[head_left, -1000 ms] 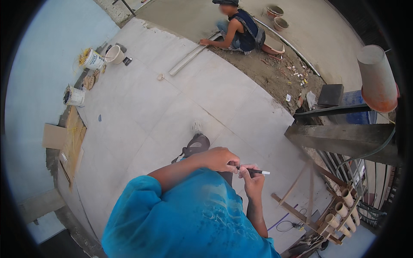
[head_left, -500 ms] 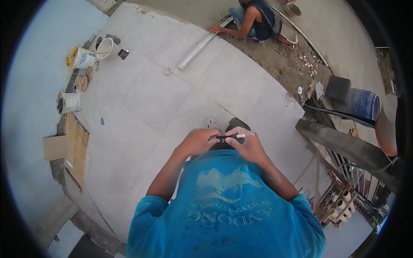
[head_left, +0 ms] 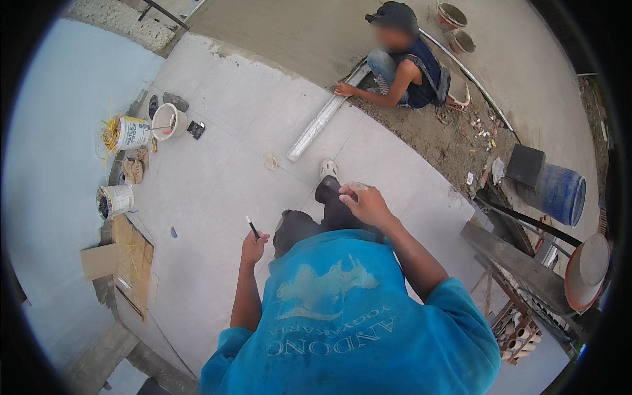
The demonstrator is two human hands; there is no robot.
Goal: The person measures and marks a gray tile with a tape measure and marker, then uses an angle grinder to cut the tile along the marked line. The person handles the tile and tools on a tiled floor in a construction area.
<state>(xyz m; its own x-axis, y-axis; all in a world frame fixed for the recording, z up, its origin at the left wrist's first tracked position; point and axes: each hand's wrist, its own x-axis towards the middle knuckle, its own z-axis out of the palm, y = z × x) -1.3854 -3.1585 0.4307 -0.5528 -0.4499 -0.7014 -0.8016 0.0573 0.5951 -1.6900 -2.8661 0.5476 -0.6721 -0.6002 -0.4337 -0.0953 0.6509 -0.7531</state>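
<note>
My left hand point(head_left: 253, 249) is closed around a slim black marker point(head_left: 253, 228), its white end pointing up and away from me. Over my right thigh hangs my right hand point(head_left: 366, 205), its fingers loosely bent and apart, with nothing visible between them. One pale shoe point(head_left: 328, 169) of mine is on the light floor tiles point(head_left: 217, 145). Farther ahead, a long metal straightedge point(head_left: 319, 128) lies across the tile edge; a squatting co-worker's hand point(head_left: 343, 89) rests on it.
Left, along the wall, stand a white bucket of yellow straps point(head_left: 133, 133), another bucket point(head_left: 170, 122) and a third point(head_left: 116, 200), beside a wooden board point(head_left: 131, 253). Right are debris-strewn soil point(head_left: 454, 138), a blue drum point(head_left: 558, 194) and a concrete beam point(head_left: 517, 260).
My hands have parted: the left has carried the marker left, while the right has let go of it. My legs have moved into a stride, and more of the co-worker shows.
</note>
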